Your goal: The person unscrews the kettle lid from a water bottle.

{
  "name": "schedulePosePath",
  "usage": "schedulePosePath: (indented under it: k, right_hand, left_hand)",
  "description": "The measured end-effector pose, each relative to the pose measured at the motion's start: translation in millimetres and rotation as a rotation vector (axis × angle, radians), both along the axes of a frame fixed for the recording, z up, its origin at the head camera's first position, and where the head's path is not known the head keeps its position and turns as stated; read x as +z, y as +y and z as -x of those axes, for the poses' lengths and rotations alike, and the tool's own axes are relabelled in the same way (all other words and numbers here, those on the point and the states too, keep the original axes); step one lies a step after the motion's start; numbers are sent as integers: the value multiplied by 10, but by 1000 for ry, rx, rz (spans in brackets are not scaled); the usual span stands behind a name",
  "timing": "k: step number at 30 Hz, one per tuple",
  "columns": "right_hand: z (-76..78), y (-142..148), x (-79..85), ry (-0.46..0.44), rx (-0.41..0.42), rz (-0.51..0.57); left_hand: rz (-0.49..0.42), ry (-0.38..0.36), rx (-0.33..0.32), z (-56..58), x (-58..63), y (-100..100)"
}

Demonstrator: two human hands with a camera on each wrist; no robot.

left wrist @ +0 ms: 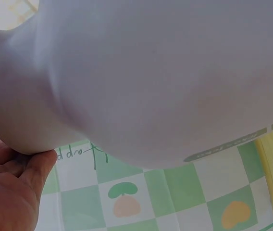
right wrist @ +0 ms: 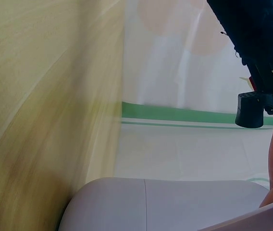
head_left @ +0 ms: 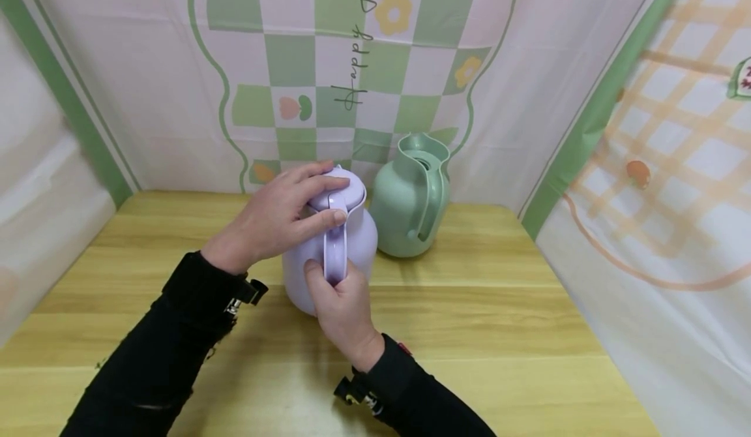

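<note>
A lilac thermos jug (head_left: 299, 277) stands upright on the table, its handle (head_left: 336, 251) turned toward me. My left hand (head_left: 272, 212) lies over the domed lid (head_left: 347, 195), fingers across its top and thumb by the upper end of the handle. Low on that handle, my right hand (head_left: 345, 303) grips with the thumb on its left side. The left wrist view shows the jug's pale body (left wrist: 165, 86) close up, with fingertips against its neck. Behind and to the right is a green jug (head_left: 399, 209) with a recessed mouth at its top.
The wood-grain table (head_left: 499, 332) ends at a cloth backdrop (head_left: 293, 59) with green checks and flowers. Cloth sides rise at left and right, the right one (head_left: 675, 182) bearing an orange grid. Each wrist carries a black strap with a small camera.
</note>
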State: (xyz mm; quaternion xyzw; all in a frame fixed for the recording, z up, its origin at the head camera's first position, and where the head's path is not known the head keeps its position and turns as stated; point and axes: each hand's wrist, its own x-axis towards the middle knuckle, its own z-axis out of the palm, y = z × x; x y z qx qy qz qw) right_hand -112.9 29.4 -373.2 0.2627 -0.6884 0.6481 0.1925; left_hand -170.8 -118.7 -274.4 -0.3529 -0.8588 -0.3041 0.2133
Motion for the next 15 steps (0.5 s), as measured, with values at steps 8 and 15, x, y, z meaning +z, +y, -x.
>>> schedulePosePath:
  k: [8,15]
  right_hand:
    - [-7,-7,5,8,0,7]
    - [-8,-17,11,14,-17,4]
  left_hand:
    - [5,6,13,-5,-4,1]
    - [6,18,14,-23,1,24]
